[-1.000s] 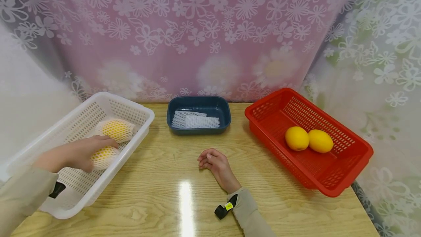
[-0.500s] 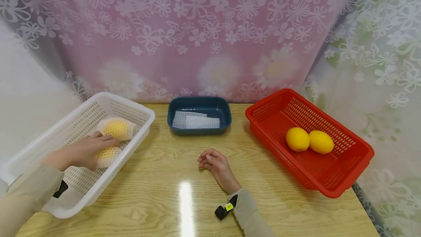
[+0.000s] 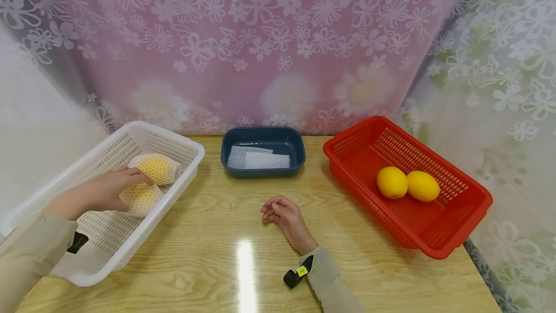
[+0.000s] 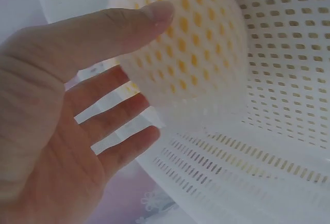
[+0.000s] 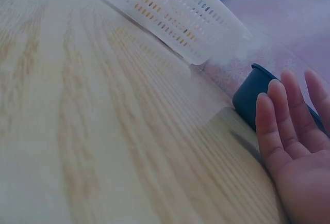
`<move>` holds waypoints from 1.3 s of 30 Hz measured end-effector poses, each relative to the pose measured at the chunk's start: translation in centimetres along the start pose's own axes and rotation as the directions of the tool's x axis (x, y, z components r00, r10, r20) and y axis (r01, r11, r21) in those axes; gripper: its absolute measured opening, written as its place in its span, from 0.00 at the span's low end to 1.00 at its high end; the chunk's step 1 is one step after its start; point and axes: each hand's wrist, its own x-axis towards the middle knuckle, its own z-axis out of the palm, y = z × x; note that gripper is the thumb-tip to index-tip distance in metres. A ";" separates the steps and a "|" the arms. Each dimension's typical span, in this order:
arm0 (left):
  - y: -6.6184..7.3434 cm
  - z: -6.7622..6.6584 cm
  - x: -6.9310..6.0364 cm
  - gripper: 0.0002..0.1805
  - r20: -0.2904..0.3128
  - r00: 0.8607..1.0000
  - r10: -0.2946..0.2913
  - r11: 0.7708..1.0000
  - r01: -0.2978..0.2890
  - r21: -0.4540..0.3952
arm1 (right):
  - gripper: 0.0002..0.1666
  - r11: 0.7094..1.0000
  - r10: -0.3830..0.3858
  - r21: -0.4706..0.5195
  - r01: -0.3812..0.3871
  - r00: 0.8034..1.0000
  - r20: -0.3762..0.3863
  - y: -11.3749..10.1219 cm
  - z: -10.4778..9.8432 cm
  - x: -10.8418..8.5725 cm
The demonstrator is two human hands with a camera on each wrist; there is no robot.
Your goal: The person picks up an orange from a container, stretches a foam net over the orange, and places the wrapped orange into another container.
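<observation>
Inside the white basket (image 3: pixel 108 260) at the left lie two lemons in white foam net sleeves, a farther one (image 3: pixel 157 168) and a nearer one (image 3: pixel 141 200). Over the nearer one is my left hand (image 3: pixel 104 191). The left wrist view shows the thumb lying across the netted lemon (image 4: pixel 201 43), while the fingers reach out fairly straight along its other side, spread apart. Much of the palm is away from the fruit. My right hand (image 3: pixel 284 216) rests on the table, fingers loosely bent and holding nothing, nearest to the blue tray (image 3: pixel 262 173).
The blue tray at the back middle holds flat white foam net sleeves (image 3: pixel 267 160). A red basket (image 3: pixel 356 187) on the right holds two bare lemons (image 3: pixel 392 182). A floral curtain (image 3: pixel 260 52) hangs behind the wooden table (image 3: pixel 195 255).
My left hand has loosened and shifted slightly up off the nearer netted lemon, so more of that lemon shows. My right hand has stayed in place.
</observation>
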 end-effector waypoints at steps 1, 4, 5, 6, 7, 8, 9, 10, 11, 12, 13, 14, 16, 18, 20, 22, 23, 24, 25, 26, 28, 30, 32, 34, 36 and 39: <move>0.1 -0.2 0.0 0.35 0.006 1.000 -0.005 1.000 0.005 -0.007 | 0.13 1.000 0.001 0.000 -0.001 1.000 -0.001 0.0 0.0 0.0; 0.9 -0.9 0.2 0.27 0.015 1.000 -0.016 1.000 0.017 -0.023 | 0.13 1.000 0.004 -0.003 -0.004 1.000 -0.005 0.0 0.0 0.0; 1.2 -1.2 0.2 0.24 0.010 1.000 -0.016 1.000 0.016 -0.018 | 0.13 1.000 0.003 -0.004 -0.004 1.000 -0.005 0.1 -0.1 0.0; 1.5 -1.5 0.3 0.22 -0.001 1.000 -0.015 1.000 0.015 -0.007 | 0.13 1.000 0.004 -0.006 -0.004 1.000 -0.005 0.1 -0.1 -0.1; 2.0 -1.8 0.4 0.20 -0.018 1.000 -0.012 1.000 0.012 0.001 | 0.13 1.000 0.003 -0.007 -0.003 1.000 -0.004 0.1 -0.1 -0.1; 2.4 -2.1 0.5 0.18 -0.044 0.999 0.000 1.000 0.001 0.010 | 0.13 1.000 0.001 -0.007 -0.001 1.000 -0.001 0.1 -0.1 -0.1; 2.8 -2.4 0.6 0.17 -0.069 0.998 0.011 1.000 -0.010 0.020 | 0.14 1.000 0.000 -0.008 0.000 1.000 0.000 0.1 -0.1 -0.1; 3.3 -2.7 0.7 0.16 -0.097 0.995 0.031 0.999 -0.029 0.029 | 0.14 1.000 -0.001 -0.008 0.001 1.000 0.001 0.0 -0.1 -0.2; 3.8 -3.0 0.9 0.16 -0.128 0.991 0.046 0.999 -0.042 0.033 | 0.14 1.000 -0.004 -0.008 0.004 1.000 0.002 0.0 -0.2 -0.2; 4.4 -3.3 1.0 0.16 -0.158 0.986 0.060 0.998 -0.055 0.036 | 0.14 1.000 -0.003 -0.008 0.003 1.000 0.000 0.0 -0.1 -0.2; 5.1 -3.5 1.2 0.16 -0.191 0.978 0.082 0.996 -0.077 0.036 | 0.14 1.000 -0.003 -0.006 0.003 1.000 -0.002 0.0 -0.1 -0.2; 5.7 -3.8 1.4 0.17 -0.223 0.969 0.102 0.995 -0.096 0.038 | 0.14 1.000 -0.002 -0.006 0.002 1.000 -0.004 0.0 -0.1 -0.2; 7.2 -4.2 1.8 0.17 -0.278 0.951 0.133 0.991 -0.128 0.034 | 0.14 1.000 0.001 -0.005 -0.001 1.000 -0.009 -0.1 -0.1 -0.2; 8.6 -4.4 2.2 0.17 -0.334 0.927 0.171 0.985 -0.171 0.029 | 0.15 1.000 0.003 -0.006 -0.003 1.000 -0.012 -0.2 0.0 -0.3; 9.9 -4.3 2.8 0.17 -0.371 0.908 0.195 0.979 -0.200 0.026 | 0.15 1.000 0.003 -0.004 -0.003 1.000 -0.013 -0.2 0.1 -0.3; 11.1 -3.8 3.4 0.17 -0.399 0.891 0.218 0.971 -0.239 -0.003 | 0.14 1.000 0.001 -0.001 -0.001 1.000 -0.013 -0.2 0.1 -0.3; 11.6 -3.5 3.7 0.18 -0.409 0.884 0.224 0.967 -0.254 -0.019 | 0.14 1.000 0.002 0.001 -0.002 1.000 -0.016 -0.2 0.1 -0.3; 12.0 -3.1 4.0 0.18 -0.418 0.882 0.218 0.965 -0.259 -0.043 | 0.14 1.000 0.003 0.004 -0.003 1.000 -0.019 -0.2 0.2 -0.2; 12.5 -2.6 4.3 0.19 -0.425 0.882 0.204 0.962 -0.260 -0.079 | 0.13 1.000 0.003 0.006 -0.002 1.000 -0.021 -0.1 0.2 -0.2; 12.8 -2.1 4.7 0.20 -0.435 0.879 0.197 0.956 -0.271 -0.114 | 0.13 1.000 0.003 0.007 -0.003 1.000 -0.022 -0.1 0.2 -0.2; 13.4 -0.9 5.6 0.21 -0.461 0.867 0.187 0.937 -0.299 -0.182 | 0.13 1.000 0.004 0.008 -0.004 1.000 -0.024 0.0 0.2 -0.2; 14.1 0.4 6.5 0.21 -0.473 0.866 0.165 0.913 -0.316 -0.260 | 0.13 1.000 0.003 0.004 -0.003 1.000 -0.023 -0.1 0.2 -0.1; 14.8 1.8 7.6 0.20 -0.487 0.860 0.152 0.874 -0.348 -0.341 | 0.14 1.000 0.003 -0.003 -0.003 1.000 -0.020 -0.1 0.2 -0.1; 15.6 3.2 8.7 0.19 -0.487 0.865 0.123 0.819 -0.366 -0.443 | 0.14 1.000 0.004 -0.010 -0.004 1.000 -0.019 -0.2 0.1 0.0; 16.5 4.7 9.7 0.17 -0.482 0.872 0.086 0.753 -0.373 -0.541 | 0.14 1.000 0.005 -0.011 -0.005 1.000 -0.017 -0.2 0.1 -0.1; 17.7 7.0 11.1 0.16 -0.464 0.885 0.020 0.656 -0.362 -0.662 | 0.14 1.000 -0.009 -0.003 0.009 1.000 -0.012 -0.1 0.1 -0.1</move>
